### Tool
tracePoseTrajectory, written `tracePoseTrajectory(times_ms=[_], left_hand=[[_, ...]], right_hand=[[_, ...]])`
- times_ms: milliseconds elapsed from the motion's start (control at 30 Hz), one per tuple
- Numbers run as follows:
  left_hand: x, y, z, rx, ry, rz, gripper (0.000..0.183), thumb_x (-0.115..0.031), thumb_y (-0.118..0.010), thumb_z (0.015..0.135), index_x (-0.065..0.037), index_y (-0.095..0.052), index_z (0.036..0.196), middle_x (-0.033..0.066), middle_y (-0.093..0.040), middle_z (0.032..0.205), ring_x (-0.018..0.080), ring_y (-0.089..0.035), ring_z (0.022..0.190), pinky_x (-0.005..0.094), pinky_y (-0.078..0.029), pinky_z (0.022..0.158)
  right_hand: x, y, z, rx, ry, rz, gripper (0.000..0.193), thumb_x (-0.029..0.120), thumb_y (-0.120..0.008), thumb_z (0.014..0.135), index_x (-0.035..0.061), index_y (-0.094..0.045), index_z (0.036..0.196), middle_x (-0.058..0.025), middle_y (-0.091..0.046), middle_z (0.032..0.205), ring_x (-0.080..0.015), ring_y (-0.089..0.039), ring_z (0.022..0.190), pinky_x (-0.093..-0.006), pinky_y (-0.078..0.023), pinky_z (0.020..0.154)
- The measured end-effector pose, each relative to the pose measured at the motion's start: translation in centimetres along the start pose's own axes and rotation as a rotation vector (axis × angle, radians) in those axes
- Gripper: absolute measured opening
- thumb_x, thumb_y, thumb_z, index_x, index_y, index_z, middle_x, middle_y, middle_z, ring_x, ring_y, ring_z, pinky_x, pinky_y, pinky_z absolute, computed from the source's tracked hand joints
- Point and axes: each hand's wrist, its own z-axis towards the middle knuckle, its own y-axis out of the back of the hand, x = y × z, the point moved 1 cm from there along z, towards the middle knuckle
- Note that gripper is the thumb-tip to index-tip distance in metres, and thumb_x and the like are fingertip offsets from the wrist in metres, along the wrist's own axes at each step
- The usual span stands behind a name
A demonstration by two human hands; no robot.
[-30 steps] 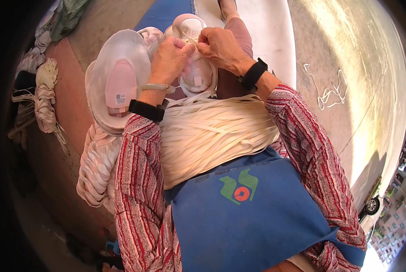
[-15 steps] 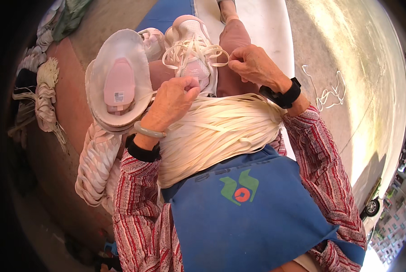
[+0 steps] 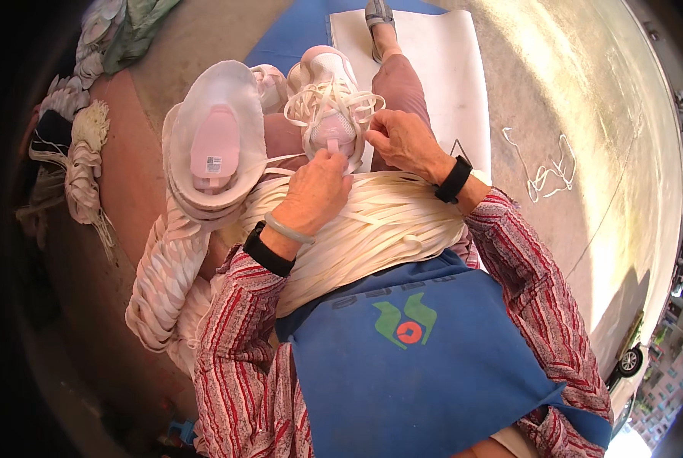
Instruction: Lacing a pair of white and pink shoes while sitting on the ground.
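A pink and white sneaker (image 3: 332,122) stands between my knees, toe pointing away, with cream shoelaces (image 3: 322,99) looped loosely across its front. At its near end my left hand (image 3: 314,191) is closed, its fingertips pinching the pink tongue tab (image 3: 333,145). Close to the sneaker's right side is my right hand (image 3: 410,143), thumb and fingers curled together near the laces. Whatever sits between those fingers is hidden. A thick bundle of cream laces (image 3: 372,217) lies across my lap, under my left hand.
Left of the sneaker are stacked pale shoe pieces with a pink insole (image 3: 215,149). Another pink shoe (image 3: 269,85) is behind them. Braided lace bundles (image 3: 169,275) hang at my left. A loose white lace (image 3: 551,172) lies on the floor at right, beyond a white sheet (image 3: 448,84).
My left hand has shifted right to the tongue tab. My right hand has moved down and left, nearer the sneaker's side. The lace loops have drawn in slightly at the right.
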Motion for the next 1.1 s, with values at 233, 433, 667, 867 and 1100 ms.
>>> tracePoseTrajectory(times_ms=[233, 433, 667, 867, 1100], left_hand=[[1.2, 0.0, 1.4, -0.033, -0.033, -0.009, 0.02, -0.017, -0.059, 0.087, 0.0, -0.059, 0.096, 0.0232, -0.065, 0.081, 0.044, -0.063, 0.081, 0.0504, -0.05, 0.073], [-0.9, 0.1, 1.0, 0.092, -0.031, 0.154, 0.023, -0.023, -0.061, 0.087, 0.0, -0.059, 0.09, 0.0206, -0.067, 0.081, 0.0386, -0.067, 0.076, 0.0464, -0.054, 0.067], [-1.2, 0.1, -0.5, 0.135, 0.019, 0.068, 0.022, -0.022, -0.06, 0.087, -0.001, -0.058, 0.093, 0.0215, -0.066, 0.077, 0.0401, -0.066, 0.074, 0.0491, -0.052, 0.066], [-0.4, 0.0, -0.2, 0.102, 0.0, -0.012, 0.023, -0.024, -0.058, 0.089, -0.003, -0.058, 0.098, 0.0235, -0.064, 0.078, 0.0442, -0.062, 0.073, 0.0527, -0.048, 0.065], [-0.7, -0.2, -0.1, 0.04, 0.063, -0.012, 0.024, -0.025, -0.056, 0.091, -0.005, -0.061, 0.101, 0.0244, -0.064, 0.079, 0.044, -0.062, 0.075, 0.0525, -0.049, 0.067]], right_hand=[[-0.2, 0.3, -0.1, 0.099, -0.161, -0.028, 0.023, 0.011, -0.049, 0.086, -0.0067, -0.062, 0.082, -0.0248, -0.062, 0.071, -0.0372, -0.063, 0.065, -0.043, -0.051, 0.065], [-0.5, -0.1, 0.5, 0.195, -0.49, 0.313, 0.026, 0.014, -0.041, 0.095, -0.0031, -0.053, 0.111, -0.0124, -0.065, 0.08, -0.0167, -0.065, 0.054, -0.027, -0.053, 0.047], [-0.4, -0.9, 2.2, 0.185, -0.481, 0.511, 0.035, 0.03, -0.049, 0.096, 0.0019, -0.052, 0.117, -0.0061, -0.062, 0.09, -0.0115, -0.063, 0.063, -0.0232, -0.05, 0.048], [-1.5, -0.8, 1.6, 0.249, -0.446, 0.676, 0.039, 0.035, -0.055, 0.093, 0.0032, -0.057, 0.115, -0.0021, -0.06, 0.095, -0.0082, -0.058, 0.066, -0.0208, -0.048, 0.051], [-0.4, -0.1, 1.9, 0.26, -0.457, 0.635, 0.044, 0.035, -0.058, 0.091, 0.0027, -0.055, 0.121, -0.0012, -0.061, 0.092, -0.0069, -0.055, 0.066, -0.0195, -0.046, 0.054]])
